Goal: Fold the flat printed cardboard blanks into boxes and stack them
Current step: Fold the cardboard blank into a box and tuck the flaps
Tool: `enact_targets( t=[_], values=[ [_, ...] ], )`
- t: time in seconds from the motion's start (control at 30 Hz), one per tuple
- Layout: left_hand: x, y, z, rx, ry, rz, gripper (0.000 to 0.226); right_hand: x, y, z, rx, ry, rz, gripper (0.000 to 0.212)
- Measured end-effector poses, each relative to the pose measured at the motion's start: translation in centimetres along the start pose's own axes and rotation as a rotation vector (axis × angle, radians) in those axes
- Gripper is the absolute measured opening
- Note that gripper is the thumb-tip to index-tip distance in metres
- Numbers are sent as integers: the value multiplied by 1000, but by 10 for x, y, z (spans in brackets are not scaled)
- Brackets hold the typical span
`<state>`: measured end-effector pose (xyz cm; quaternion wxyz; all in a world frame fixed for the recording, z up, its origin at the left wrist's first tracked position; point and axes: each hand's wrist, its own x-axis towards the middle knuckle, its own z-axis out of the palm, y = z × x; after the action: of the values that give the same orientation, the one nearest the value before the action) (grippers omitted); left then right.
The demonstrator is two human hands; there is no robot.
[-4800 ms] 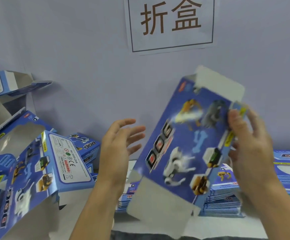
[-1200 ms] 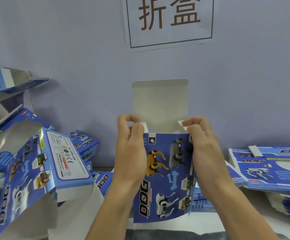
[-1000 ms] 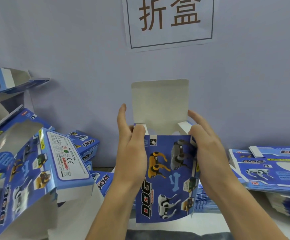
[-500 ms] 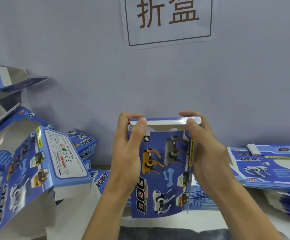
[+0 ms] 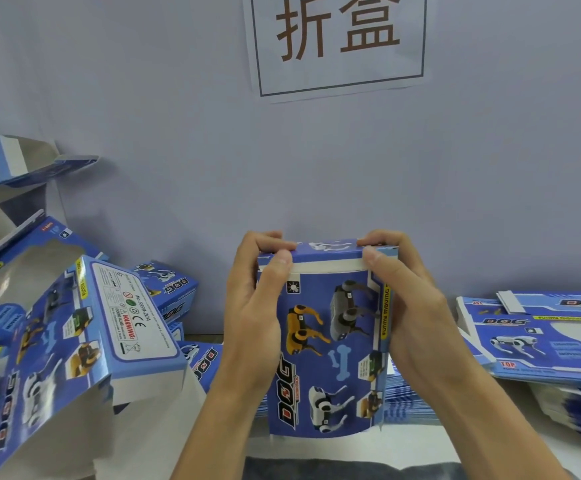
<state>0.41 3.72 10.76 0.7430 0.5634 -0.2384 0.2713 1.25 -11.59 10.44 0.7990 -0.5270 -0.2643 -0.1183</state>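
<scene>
Blue box [image 5: 327, 341] | top flap now folded down | both hands [image 5: 258, 317] gripping

Upright blue box [image 5: 327, 344], top flap closed

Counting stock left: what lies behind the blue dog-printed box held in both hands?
Behind the blue dog-printed box, a stack of flat blue blanks shows at its right edge; the box hides the rest.

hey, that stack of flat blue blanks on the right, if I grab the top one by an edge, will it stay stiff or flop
The top blank is probably light and bendy: it looks like thin printed card, and the box in both hands bows along its lower edge. It may also slide off, since the stack of flat blanks sits unevenly.
</scene>
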Motion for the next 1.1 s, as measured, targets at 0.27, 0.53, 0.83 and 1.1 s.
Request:
enact_targets(
  t=[0.27,0.53,0.83,1.1],
  values=[
    [3,-1,-2,32,60,53,16,-3,-3,7,-16,56,-23,24],
    [5,6,-8,-51,-40,-18,14,-4,-1,-1,24,-70,-14,28],
    [5,10,-13,-27,-65,-55,18,-5,-1,-3,61,-76,-19,29],
    [5,9,-16,73,-124,11,21,-6,-2,0,-51,-10,-73,22]
  ],
)
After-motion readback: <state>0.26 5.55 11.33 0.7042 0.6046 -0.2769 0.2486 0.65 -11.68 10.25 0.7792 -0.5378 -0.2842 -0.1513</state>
